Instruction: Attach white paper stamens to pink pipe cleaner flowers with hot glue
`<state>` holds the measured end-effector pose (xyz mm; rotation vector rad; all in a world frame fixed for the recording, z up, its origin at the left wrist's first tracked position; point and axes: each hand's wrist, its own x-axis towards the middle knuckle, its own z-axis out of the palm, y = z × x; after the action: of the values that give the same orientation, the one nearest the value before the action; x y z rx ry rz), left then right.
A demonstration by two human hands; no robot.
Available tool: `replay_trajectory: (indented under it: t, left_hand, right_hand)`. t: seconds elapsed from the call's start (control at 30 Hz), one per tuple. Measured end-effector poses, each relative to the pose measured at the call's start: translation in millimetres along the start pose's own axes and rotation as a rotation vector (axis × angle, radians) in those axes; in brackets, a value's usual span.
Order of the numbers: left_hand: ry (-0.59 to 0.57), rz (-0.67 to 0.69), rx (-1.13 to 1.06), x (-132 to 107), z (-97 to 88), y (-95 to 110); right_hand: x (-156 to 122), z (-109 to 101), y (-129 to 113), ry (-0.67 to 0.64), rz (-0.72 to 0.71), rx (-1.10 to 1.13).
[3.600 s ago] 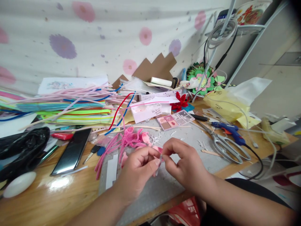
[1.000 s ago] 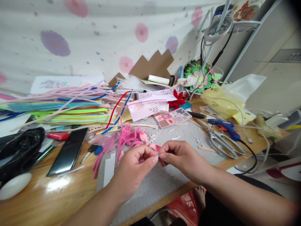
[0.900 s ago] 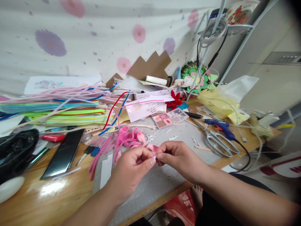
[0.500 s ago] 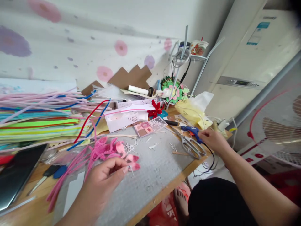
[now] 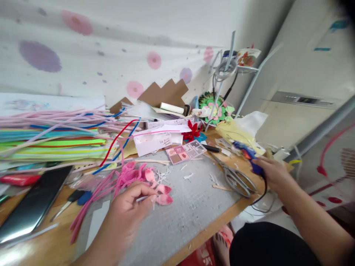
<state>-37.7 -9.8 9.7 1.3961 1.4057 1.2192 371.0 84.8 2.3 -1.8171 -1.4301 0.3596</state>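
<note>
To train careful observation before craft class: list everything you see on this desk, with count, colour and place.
glue gun: one, blue, right desk edge, in the right hand
scissors: one, silver, on the mat's right side
palette: one, pink and grey, back of the mat
mat: one, grey, desk front
pink petals: a heap, count unclear, mat's left part
petal stem: one, pink, in the left hand
craft strips: a stack, many colours, left rear
phone: one, black, left front
red flower: one, behind the palette
left hand: pinching the petal stem
right hand: closed round the glue gun
</note>
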Motion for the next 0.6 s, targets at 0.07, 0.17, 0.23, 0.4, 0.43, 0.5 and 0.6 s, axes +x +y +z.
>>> replay_trajectory:
  t: [0.07, 0.17, 0.23, 0.4, 0.43, 0.5, 0.6]
  left_hand:
    - [-0.017, -0.027, -0.014, 1, 0.0, 2]
    - [-0.012, -0.099, -0.057, 1, 0.2, 3]
    - [0.008, -0.117, -0.082, 1, 0.2, 4]
    - [0.056, -0.116, -0.074, 0, 0.4, 5]
    - [0.065, -0.106, -0.06, 0, 0.5, 6]
    - [0.081, -0.079, -0.032, -1, 0.8, 8]
    - [0.106, -0.062, 0.001, -2, 1.2, 10]
  right_hand:
    - [-14, -4, -19, -0.044, 0.008, 0.173]
    - [-40, 2, -50, -0.174, 0.061, 0.532]
    - [-61, 13, -68, -0.367, 0.126, 0.666]
    - [-105, 48, -91, -0.624, 0.107, 0.5]
    - [-110, 54, -93, -0.672, 0.088, 0.462]
    - [-116, 62, -98, -0.782, 0.012, 0.431]
    - [-120, 69, -106, -0.867, -0.149, 0.44]
